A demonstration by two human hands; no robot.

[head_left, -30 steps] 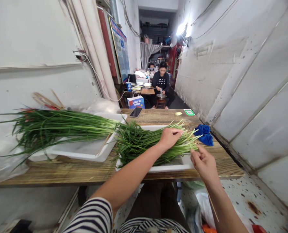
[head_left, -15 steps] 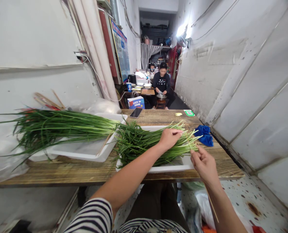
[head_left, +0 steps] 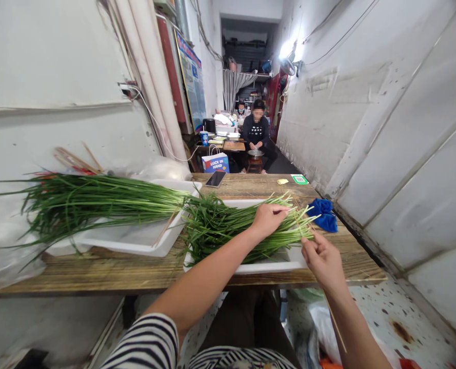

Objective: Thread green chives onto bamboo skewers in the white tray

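Note:
My left hand [head_left: 271, 219] reaches over the right-hand white tray [head_left: 246, 267], thumb and finger pinched on the pale stem end of a garlic chive. Under it lies a loose bundle of garlic chives [head_left: 212, 225], leaves to the left and stems to the right. At the stem ends my right hand [head_left: 323, 259] is closed around a thin bamboo skewer [head_left: 336, 328], whose lower end sticks out below the wrist. The upper part of the skewer runs up among the stems; exactly how it meets them is hard to make out.
Another white tray [head_left: 156, 250] on the left bears more garlic chives [head_left: 108, 202] and a stick. A phone [head_left: 216, 178], a blue cloth [head_left: 323, 214] and a green code card [head_left: 300, 179] lie on the wooden table [head_left: 97, 269]. A person [head_left: 256, 130] sits beyond with a metal bowl [head_left: 255, 152].
My hands and the garlic chives have stayed in place. The seated person's hands have lowered toward the metal bowl.

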